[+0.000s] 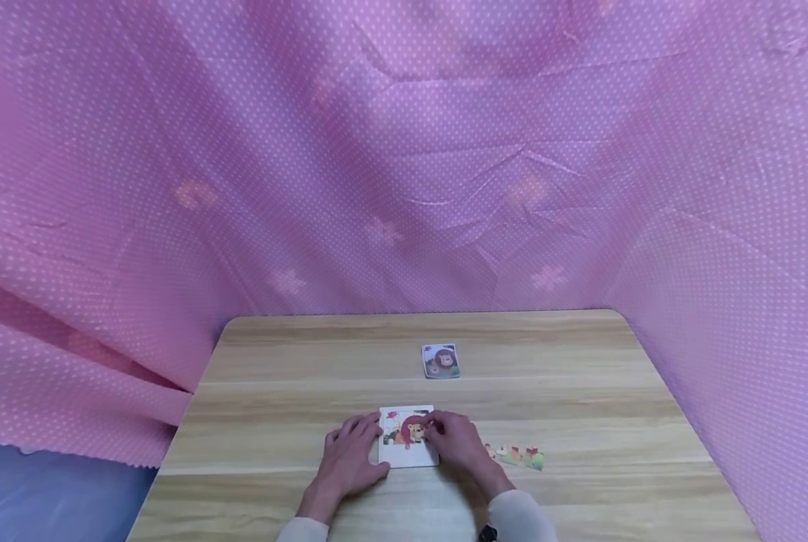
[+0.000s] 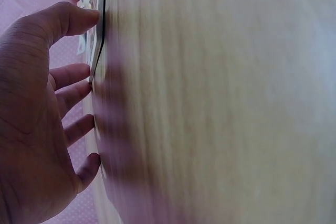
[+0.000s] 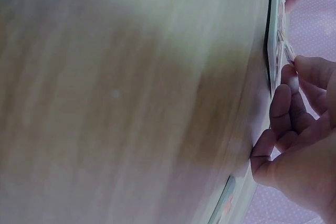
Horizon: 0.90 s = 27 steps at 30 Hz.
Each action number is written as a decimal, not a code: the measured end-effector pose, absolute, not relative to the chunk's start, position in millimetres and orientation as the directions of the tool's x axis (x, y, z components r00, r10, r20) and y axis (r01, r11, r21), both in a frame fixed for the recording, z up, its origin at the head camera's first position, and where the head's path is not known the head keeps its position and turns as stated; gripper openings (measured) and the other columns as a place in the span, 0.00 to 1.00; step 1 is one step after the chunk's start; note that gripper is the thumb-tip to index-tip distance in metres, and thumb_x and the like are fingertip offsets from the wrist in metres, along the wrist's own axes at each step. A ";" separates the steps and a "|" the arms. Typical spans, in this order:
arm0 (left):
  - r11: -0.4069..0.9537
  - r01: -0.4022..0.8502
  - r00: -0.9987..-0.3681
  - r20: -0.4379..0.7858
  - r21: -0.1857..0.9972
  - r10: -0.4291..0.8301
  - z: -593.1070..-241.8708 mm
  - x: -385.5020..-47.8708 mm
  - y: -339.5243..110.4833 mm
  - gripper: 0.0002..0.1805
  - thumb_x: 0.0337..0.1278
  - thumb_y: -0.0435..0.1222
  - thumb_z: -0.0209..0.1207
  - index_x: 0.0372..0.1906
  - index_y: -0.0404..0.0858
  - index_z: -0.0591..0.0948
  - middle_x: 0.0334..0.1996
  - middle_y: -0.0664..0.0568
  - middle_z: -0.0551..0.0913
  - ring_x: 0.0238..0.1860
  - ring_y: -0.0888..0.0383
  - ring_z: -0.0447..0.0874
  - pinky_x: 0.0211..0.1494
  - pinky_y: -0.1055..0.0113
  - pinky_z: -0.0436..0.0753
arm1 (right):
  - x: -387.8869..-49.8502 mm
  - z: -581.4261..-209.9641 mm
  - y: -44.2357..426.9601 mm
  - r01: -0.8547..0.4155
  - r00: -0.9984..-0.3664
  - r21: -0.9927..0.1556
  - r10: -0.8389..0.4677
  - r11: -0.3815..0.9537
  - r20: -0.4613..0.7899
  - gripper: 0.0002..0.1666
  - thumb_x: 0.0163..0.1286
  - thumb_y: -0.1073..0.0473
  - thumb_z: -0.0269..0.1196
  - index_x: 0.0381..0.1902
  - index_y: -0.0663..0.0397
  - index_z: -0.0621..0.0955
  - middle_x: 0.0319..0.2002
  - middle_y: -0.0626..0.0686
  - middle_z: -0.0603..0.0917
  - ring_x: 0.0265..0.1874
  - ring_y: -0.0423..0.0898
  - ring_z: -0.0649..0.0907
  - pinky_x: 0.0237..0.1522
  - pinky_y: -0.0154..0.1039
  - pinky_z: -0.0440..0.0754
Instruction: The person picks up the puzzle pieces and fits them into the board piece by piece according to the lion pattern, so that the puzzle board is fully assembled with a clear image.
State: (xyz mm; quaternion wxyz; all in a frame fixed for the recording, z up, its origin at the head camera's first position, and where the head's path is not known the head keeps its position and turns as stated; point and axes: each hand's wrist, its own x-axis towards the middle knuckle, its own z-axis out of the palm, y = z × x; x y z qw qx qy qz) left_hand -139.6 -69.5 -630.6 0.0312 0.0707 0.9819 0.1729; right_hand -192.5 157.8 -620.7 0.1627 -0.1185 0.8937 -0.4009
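Note:
A square white puzzle board (image 1: 409, 457) lies on the wooden table, its upper part covered with pieces showing a red-maned lion (image 1: 413, 429). My left hand (image 1: 351, 458) rests at the board's left edge with fingers spread; in the left wrist view the thumb and fingertips of this hand (image 2: 42, 103) are at the edge. On the board's right side my right hand (image 1: 459, 446) pinches a small puzzle piece. The right wrist view shows that piece (image 3: 287, 51) tilted between thumb and index finger of the hand (image 3: 299, 124), the other fingers curled.
Several loose puzzle pieces (image 1: 512, 455) lie to the right of my right hand. Behind the board is a square lion picture card or stack (image 1: 440, 361). Pink dotted cloth (image 1: 390, 188) hangs behind and beside the wooden table (image 1: 295, 361).

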 end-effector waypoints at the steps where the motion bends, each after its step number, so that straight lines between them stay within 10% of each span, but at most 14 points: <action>1: 0.931 0.130 -0.988 -0.035 0.341 0.151 -630.6 -139.1 -69.6 0.30 0.42 0.58 0.63 0.52 0.48 0.79 0.71 0.56 0.66 0.70 0.47 0.63 0.60 0.39 0.68 | -192.0 -620.6 157.6 -0.079 -0.919 -0.755 -0.341 0.651 -0.198 0.12 0.68 0.58 0.59 0.47 0.44 0.82 0.33 0.44 0.80 0.29 0.42 0.77 0.25 0.34 0.76; 27: 0.927 0.142 -0.986 -0.032 0.348 0.163 -632.6 -134.0 -69.6 0.31 0.42 0.58 0.63 0.52 0.48 0.79 0.71 0.55 0.66 0.69 0.47 0.63 0.60 0.37 0.68 | -184.1 -627.7 155.8 -0.113 -0.945 -0.714 -0.297 0.691 -0.138 0.13 0.61 0.59 0.63 0.45 0.44 0.83 0.31 0.43 0.77 0.31 0.41 0.75 0.33 0.36 0.73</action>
